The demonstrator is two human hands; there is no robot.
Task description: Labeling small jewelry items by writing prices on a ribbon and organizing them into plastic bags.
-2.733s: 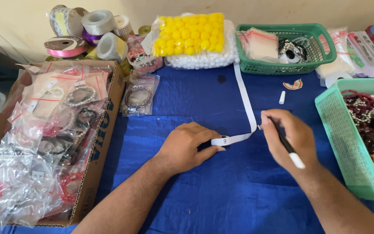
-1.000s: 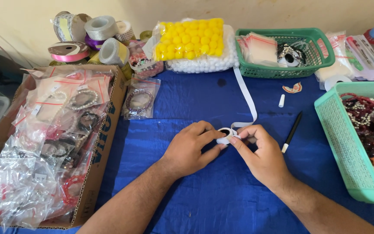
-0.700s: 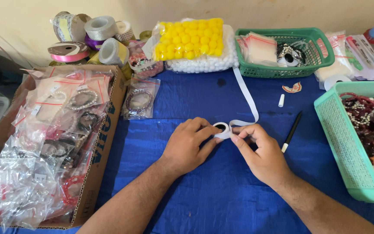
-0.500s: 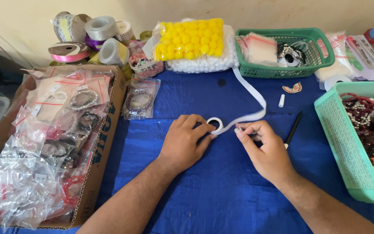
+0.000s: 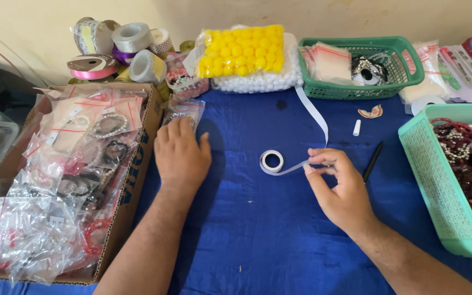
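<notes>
A white ribbon runs across the blue cloth from the back and ends in a small rolled coil at the middle. My right hand pinches the ribbon just right of the coil. My left hand lies flat, fingers apart, holding nothing, reaching toward a clear bag of bracelets near the cardboard box. A black pen lies right of my right hand.
The box at left holds several clear bags of jewellery. Ribbon spools stand at the back left, a bag of yellow pompoms at the back middle. A green basket sits behind, a teal basket of beads at right. A small white tube lies nearby.
The pen was put down. Both hands rolled the ribbon end into a coil. My left hand has now let go and moved left toward the box; my right hand still pinches the ribbon.
</notes>
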